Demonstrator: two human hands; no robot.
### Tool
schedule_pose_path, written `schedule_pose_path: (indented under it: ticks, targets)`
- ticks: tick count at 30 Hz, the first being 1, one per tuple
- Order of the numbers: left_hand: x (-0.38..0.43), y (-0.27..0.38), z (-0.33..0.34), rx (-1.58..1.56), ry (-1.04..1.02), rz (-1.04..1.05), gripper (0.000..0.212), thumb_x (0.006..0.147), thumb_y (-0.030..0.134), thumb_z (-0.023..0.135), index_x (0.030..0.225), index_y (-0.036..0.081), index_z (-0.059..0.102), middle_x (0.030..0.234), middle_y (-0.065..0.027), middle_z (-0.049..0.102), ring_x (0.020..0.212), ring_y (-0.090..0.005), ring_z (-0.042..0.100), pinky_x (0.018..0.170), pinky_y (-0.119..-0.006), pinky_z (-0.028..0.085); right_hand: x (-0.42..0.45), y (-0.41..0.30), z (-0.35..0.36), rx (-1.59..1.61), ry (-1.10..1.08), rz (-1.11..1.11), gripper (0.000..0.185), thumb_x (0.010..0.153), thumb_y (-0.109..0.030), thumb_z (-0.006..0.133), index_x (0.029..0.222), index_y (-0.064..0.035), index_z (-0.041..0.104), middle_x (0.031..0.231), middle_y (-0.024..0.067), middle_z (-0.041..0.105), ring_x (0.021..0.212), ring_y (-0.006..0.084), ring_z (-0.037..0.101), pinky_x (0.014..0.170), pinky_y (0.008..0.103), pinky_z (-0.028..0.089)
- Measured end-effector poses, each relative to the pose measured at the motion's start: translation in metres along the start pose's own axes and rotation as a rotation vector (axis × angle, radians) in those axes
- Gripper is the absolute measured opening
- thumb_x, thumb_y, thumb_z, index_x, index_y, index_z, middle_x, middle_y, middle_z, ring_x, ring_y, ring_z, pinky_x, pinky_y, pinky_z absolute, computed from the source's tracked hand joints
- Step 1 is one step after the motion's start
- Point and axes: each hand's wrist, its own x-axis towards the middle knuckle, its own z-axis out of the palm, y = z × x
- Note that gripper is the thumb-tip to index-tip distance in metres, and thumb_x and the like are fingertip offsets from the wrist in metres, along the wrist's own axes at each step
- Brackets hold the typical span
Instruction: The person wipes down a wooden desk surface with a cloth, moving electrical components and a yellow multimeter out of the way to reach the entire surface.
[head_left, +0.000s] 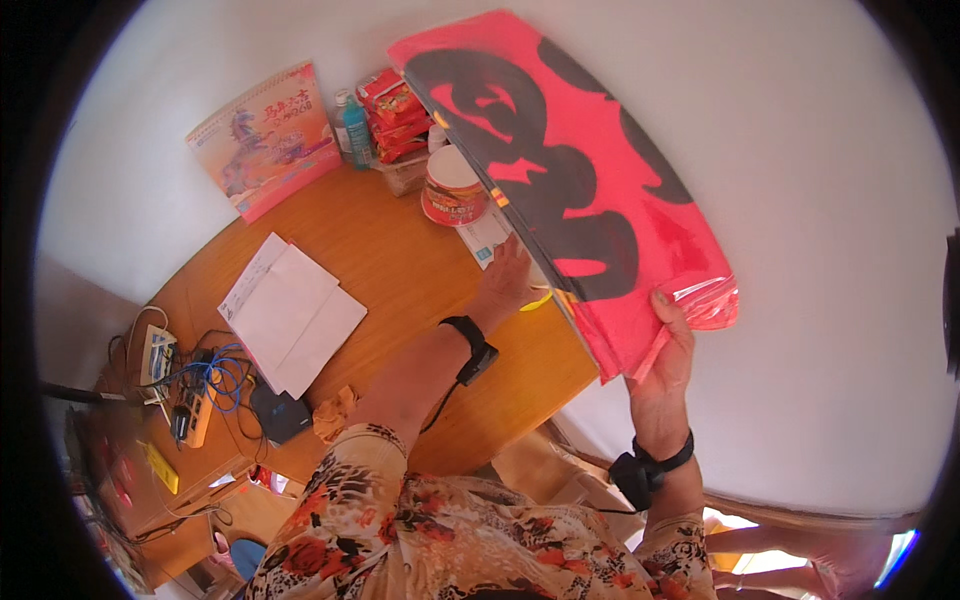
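Note:
My right hand (667, 337) grips the lower corner of a large flat red pack (600, 180), its thumb on the front face. Big black brush-style characters cover the pack, and clear plastic wrap shines at its lower right corner. The pack is raised and tilted over the right part of the wooden desk (405, 292). Beside its left edge, my left hand (504, 281) reaches low over the desk; the pack hides part of its fingers. A white printed box or card (482, 238) lies at those fingertips, and a yellow item (537, 303) shows by the palm.
A red-labelled tub (454, 191), red food packets (394, 112), a teal bottle (357, 133) and a desk calendar (270, 142) stand along the wall. White papers (292, 315) lie left of centre. Tangled cables, an orange power strip (201, 409) and a black box (279, 412) occupy the left end.

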Motion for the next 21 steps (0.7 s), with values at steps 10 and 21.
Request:
schedule_pose_path:
  ticks: [10, 21]
  targets:
    - [-0.042, -0.025, -0.071, -1.320, 0.245, -0.543, 0.042, 0.089, 0.038, 0.044, 0.118, 0.008, 0.042, 0.114, -0.0064, 0.048, 0.098, -0.0197, 0.050, 0.076, -0.036, 0.045, 0.056, 0.082, -0.061, 0.047, -0.094, 0.149, 0.042, 0.080, -0.008, 0.053, 0.120, 0.0000, 0.041, 0.118, 0.0124, 0.051, 0.108, 0.0259, 0.050, 0.093, 0.0409, 0.041]
    - [-0.010, -0.047, -0.078, -1.486, 0.230, -0.458, 0.027, 0.090, 0.024, 0.047, 0.112, 0.009, 0.046, 0.105, -0.0049, 0.054, 0.089, -0.0177, 0.055, 0.075, -0.037, 0.048, 0.103, 0.135, -0.114, 0.086, -0.065, 0.216, 0.039, 0.081, -0.007, 0.052, 0.119, -0.0019, 0.043, 0.116, 0.0106, 0.052, 0.107, 0.0272, 0.050, 0.092, 0.0436, 0.041]
